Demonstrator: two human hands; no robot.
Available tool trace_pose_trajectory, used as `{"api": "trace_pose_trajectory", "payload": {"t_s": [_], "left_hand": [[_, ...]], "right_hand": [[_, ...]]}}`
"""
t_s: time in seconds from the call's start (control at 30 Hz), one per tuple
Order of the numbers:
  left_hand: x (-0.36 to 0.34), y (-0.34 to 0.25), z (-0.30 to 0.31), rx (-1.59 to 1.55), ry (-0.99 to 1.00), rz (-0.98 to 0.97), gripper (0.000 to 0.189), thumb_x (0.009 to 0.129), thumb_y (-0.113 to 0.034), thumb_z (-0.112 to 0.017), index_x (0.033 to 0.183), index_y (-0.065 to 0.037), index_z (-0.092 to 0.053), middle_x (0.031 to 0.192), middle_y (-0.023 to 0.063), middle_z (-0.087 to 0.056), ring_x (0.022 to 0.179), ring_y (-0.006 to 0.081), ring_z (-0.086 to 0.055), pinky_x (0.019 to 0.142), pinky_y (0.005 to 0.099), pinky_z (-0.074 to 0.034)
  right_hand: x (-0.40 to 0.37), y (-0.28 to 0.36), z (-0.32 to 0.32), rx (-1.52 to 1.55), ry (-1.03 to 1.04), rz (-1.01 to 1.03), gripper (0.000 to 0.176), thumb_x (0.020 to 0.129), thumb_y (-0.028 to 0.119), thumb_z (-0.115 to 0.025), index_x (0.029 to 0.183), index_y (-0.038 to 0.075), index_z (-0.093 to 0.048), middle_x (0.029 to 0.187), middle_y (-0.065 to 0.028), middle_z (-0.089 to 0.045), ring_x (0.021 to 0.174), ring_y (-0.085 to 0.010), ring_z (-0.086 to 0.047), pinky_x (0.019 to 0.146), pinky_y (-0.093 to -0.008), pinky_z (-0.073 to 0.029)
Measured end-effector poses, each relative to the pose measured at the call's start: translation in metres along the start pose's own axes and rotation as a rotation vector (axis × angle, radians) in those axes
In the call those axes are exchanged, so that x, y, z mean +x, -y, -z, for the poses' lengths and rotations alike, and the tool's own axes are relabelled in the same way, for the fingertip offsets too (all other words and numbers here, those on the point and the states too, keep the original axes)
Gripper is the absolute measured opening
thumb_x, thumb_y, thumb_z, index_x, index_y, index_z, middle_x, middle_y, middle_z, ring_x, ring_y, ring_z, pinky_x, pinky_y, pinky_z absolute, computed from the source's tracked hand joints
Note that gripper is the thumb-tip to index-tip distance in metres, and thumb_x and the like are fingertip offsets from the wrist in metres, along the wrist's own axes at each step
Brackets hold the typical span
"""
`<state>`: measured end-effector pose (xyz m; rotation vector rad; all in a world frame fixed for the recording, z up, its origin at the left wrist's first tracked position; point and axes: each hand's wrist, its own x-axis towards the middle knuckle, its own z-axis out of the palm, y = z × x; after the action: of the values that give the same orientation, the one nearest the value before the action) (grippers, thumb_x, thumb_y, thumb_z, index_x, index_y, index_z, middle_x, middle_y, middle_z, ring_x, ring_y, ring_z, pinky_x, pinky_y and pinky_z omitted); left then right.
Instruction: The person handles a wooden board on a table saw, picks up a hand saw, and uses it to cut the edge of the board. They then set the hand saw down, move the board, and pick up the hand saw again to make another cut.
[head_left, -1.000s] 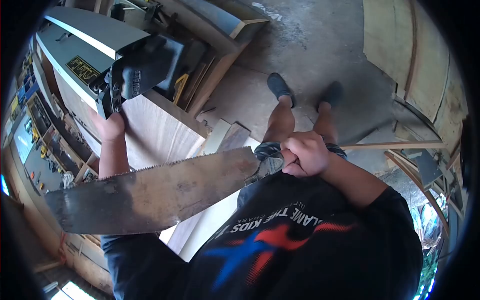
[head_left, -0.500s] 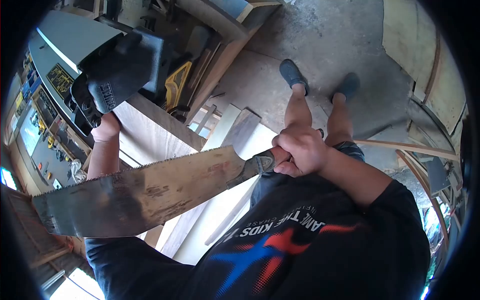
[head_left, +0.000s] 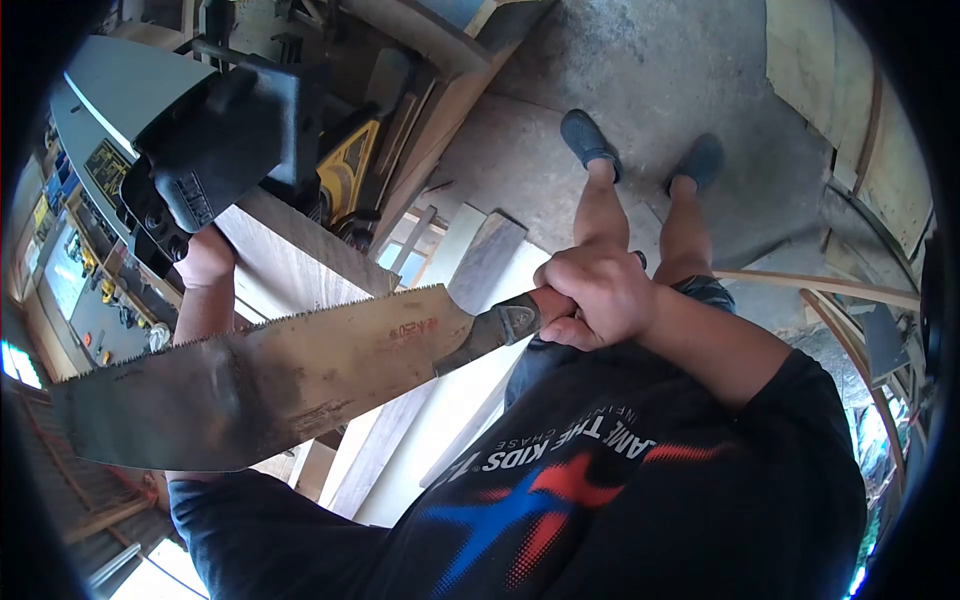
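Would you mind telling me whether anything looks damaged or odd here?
The handsaw in the right hand looks worn: dark, uneven blotches discolour its blade, where clean metal would look even. No obvious break shows.

The saw blade (head_left: 285, 378) is dull metal, smeared and stained (its toothed edge looks rough), while the power tool's casing (head_left: 235, 135) appears to be plastic, mostly matt. The board (head_left: 285, 262) is smooth, grained wood; the shirt (head_left: 690, 500) is matt cloth, the floor (head_left: 640, 90) rough, scuffed concrete.
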<state>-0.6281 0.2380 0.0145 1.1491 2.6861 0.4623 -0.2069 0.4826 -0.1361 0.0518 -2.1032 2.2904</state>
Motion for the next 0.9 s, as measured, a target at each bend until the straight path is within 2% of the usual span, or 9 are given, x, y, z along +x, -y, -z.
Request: {"api": "trace_pose_trajectory", "payload": {"t_s": [0.13, 0.23, 0.33, 0.6, 0.77, 0.9], "left_hand": [[0.003, 0.004, 0.001, 0.01, 0.007, 0.0, 0.027, 0.109, -0.015, -0.049, 0.123, -0.001, -0.068, 0.119, 0.0113, -0.071, 0.107, 0.0248, -0.068, 0.094, 0.0389, -0.055], [0.001, -0.01, -0.008, 0.072, -0.016, -0.037, 0.027, 0.109, -0.016, -0.05, 0.123, -0.001, -0.068, 0.119, 0.0113, -0.071, 0.106, 0.0246, -0.068, 0.094, 0.0386, -0.055], [-0.002, -0.013, -0.004, 0.248, -0.004, -0.014, 0.027, 0.109, -0.016, -0.05, 0.122, -0.001, -0.068, 0.117, 0.0113, -0.071, 0.105, 0.0242, -0.068, 0.092, 0.0388, -0.055], [-0.002, -0.009, -0.004, 0.341, 0.007, -0.038, 0.024, 0.107, -0.015, -0.052, 0.118, -0.002, -0.068, 0.114, 0.0126, -0.071, 0.102, 0.026, -0.068, 0.089, 0.0392, -0.055], [0.003, -0.034, -0.017, 0.129, -0.047, 0.082, 0.025, 0.106, -0.014, -0.052, 0.122, -0.003, -0.068, 0.117, 0.0126, -0.072, 0.105, 0.0267, -0.068, 0.091, 0.0394, -0.054], [-0.013, 0.045, -0.001, 0.028, -0.055, 0.244, 0.035, 0.109, -0.019, -0.048, 0.137, -0.003, -0.062, 0.135, 0.0138, -0.067, 0.121, 0.0284, -0.064, 0.103, 0.0403, -0.05]], "right_hand": [[-0.003, 0.0, -0.002, 0.009, 0.027, -0.03, 0.058, 0.094, 0.061, -0.066, 0.095, 0.003, -0.064, 0.073, -0.0114, -0.064, 0.066, -0.0324, -0.067, 0.061, -0.041, -0.052], [-0.003, 0.0, 0.0, 0.007, 0.051, -0.051, 0.05, 0.093, 0.054, -0.07, 0.092, 0.007, -0.054, 0.073, -0.0124, -0.063, 0.069, -0.037, -0.067, 0.062, -0.0461, -0.054], [0.0, -0.006, 0.002, -0.023, 0.055, -0.041, 0.049, 0.094, 0.054, -0.07, 0.092, 0.007, -0.055, 0.073, -0.0126, -0.064, 0.07, -0.0374, -0.068, 0.062, -0.0464, -0.054], [-0.023, -0.014, 0.013, -0.029, 0.135, -0.106, 0.044, 0.092, 0.049, -0.071, 0.096, 0.007, -0.058, 0.075, -0.0123, -0.065, 0.073, -0.0372, -0.07, 0.066, -0.0474, -0.055], [-0.035, -0.011, 0.022, -0.013, 0.154, -0.19, 0.041, 0.092, 0.047, -0.07, 0.097, 0.007, -0.061, 0.079, -0.0131, -0.067, 0.078, -0.0382, -0.07, 0.068, -0.0478, -0.054], [-0.057, -0.029, 0.028, -0.054, 0.219, -0.305, 0.04, 0.093, 0.045, -0.069, 0.092, 0.006, -0.058, 0.082, -0.0145, -0.067, 0.081, -0.0395, -0.069, 0.069, -0.0489, -0.053]]}}
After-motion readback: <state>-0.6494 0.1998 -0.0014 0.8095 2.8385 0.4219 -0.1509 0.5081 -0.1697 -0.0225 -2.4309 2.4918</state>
